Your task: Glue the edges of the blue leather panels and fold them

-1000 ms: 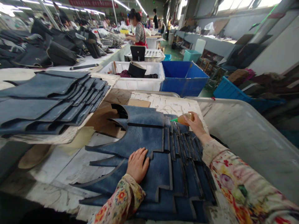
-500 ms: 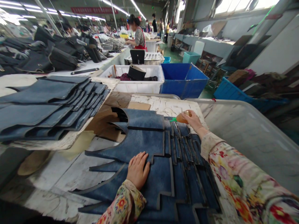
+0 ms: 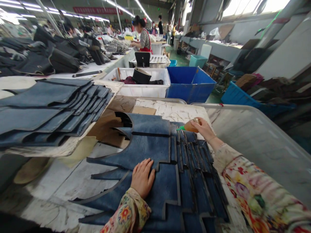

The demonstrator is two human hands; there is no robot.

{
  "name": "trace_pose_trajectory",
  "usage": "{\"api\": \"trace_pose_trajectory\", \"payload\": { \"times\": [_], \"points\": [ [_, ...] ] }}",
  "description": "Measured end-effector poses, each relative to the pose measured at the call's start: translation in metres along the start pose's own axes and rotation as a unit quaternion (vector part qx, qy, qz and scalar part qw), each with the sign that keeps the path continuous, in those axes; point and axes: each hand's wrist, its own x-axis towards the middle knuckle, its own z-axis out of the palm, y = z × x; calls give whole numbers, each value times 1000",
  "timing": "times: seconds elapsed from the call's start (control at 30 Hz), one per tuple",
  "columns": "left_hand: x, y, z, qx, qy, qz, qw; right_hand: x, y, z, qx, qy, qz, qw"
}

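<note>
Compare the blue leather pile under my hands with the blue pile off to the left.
The near pile has pieces with curved and stepped cut-outs; the left pile has pieces that look straight-edged. Your left hand lies flat on the near pile and your right hand holds an amber bottle at its far edge; nothing touches the left pile. Both are dark blue, fanned in overlapping layers.

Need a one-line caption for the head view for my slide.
Left hand pressed flat on fanned blue leather pieces; right hand holds an orange squeeze bottle, green nozzle over their far edges.
</note>
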Motion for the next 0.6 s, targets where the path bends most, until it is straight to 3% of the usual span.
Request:
{"api": "trace_pose_trajectory", "payload": {
  "times": [0.1, 0.3, 0.6],
  "points": [
    [-2, -1, 0, 4, -2, 2, 1000, 12, 0, 13, -2, 16, -26, 1000],
    [-1, -1, 0, 9, 11, 10, 1000, 27, -2, 24, -21, 12, -12, 1000],
    [-1, 0, 0, 5, 9, 8, 1000, 2, 2, -2, 30, -51, 4, 998]
  ]
}}
